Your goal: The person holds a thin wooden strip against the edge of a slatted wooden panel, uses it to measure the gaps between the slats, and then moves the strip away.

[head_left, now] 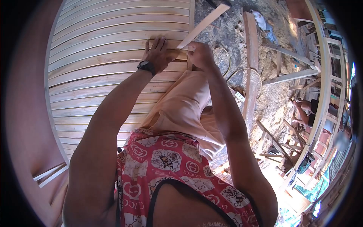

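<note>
Centrally, just above the middle of the frame, the left hand is laid open and flat, fingers spread, on a large panel of pale wooden slats, by which the upper left of the frame is filled. A black wristwatch is worn on that wrist. Just to the right, the right hand is closed around the lower end of a long, thin, pale wooden strip. The strip is held at the right edge of the panel and is slanted up towards the top centre of the frame. The two hands are seen close together, with the strip's lower end between them.

In the lower middle, a red sleeveless shirt printed with white ringed emblems and a bee is seen, and the word "GUCCI" can be read on it in several places. Peach-coloured shorts are seen above it.

To the right of the hands, rough grey stony ground is littered with wood offcuts. A long brown plank and thin wire hoops are seen there. Pale wooden frames are ranged along the right edge, and another person is partly seen beside them.
</note>
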`<state>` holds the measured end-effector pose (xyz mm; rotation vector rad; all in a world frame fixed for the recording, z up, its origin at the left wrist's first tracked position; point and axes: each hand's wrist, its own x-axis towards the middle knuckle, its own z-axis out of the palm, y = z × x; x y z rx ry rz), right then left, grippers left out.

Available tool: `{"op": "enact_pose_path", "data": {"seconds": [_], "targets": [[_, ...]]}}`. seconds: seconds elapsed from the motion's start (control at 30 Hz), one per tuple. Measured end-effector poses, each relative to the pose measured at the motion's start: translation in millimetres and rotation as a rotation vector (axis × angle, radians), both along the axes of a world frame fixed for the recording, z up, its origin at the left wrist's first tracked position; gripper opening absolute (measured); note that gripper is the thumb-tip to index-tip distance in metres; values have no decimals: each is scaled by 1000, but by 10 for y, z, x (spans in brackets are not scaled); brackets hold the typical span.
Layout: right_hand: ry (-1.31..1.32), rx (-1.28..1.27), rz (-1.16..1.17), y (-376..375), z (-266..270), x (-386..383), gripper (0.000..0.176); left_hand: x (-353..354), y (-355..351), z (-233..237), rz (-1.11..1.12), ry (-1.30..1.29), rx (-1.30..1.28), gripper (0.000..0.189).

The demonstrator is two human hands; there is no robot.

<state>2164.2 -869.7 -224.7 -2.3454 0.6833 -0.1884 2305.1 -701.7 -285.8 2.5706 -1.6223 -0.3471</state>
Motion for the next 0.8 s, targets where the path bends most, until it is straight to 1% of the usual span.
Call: {"op": "enact_pose_path", "data": {"seconds": [0.07, 0.1, 0.17, 0.2, 0.27, 0.4, 0.47, 0.5, 0.57, 0.6, 0.67, 0.7, 0.77, 0.8], "targets": [[305, -188, 34, 79, -132, -47, 41, 7, -5, 3, 3, 7, -3, 84], [305, -188, 35, 159, -213, -77, 41, 11, -7, 3, 4, 7, -3, 84], [379, -461, 150, 387, -318, -128, 63, 9, -11, 0, 12, 16, -7, 84], [381, -462, 149, 473, -340, -135, 63, 13, -17, -6, 11, 17, -8, 84], [521, -368, 119, 614, -348, -162, 80, 5, -17, -28, 8, 0, 9, 84], [598, -328, 63, 629, -373, -90, 82, 9, -6, -95, 3, -14, -14, 83], [611, -398, 73, 632, -399, -109, 81, 9, -9, -97, 11, -14, -25, 83], [605, -392, 80, 654, -405, -117, 81, 5, 8, -96, 17, -19, -16, 83], [611, -366, 77, 635, -415, -92, 80, 4, -26, -55, 0, 41, -68, 70], [599, -360, 91, 646, -410, -82, 80, -28, -11, -42, 14, 31, -58, 70], [689, -365, 122, 655, -344, -56, 80, -114, -5, -13, 15, 33, -109, 56], [676, -363, 133, 649, -337, -57, 80, -169, 10, 7, 27, 22, -103, 56], [654, -308, 97, 637, -351, -41, 82, -304, 69, 53, -32, -25, 22, 53], [645, -304, 104, 640, -359, -34, 82, -388, 106, -6, 13, -32, -59, 49]]}}
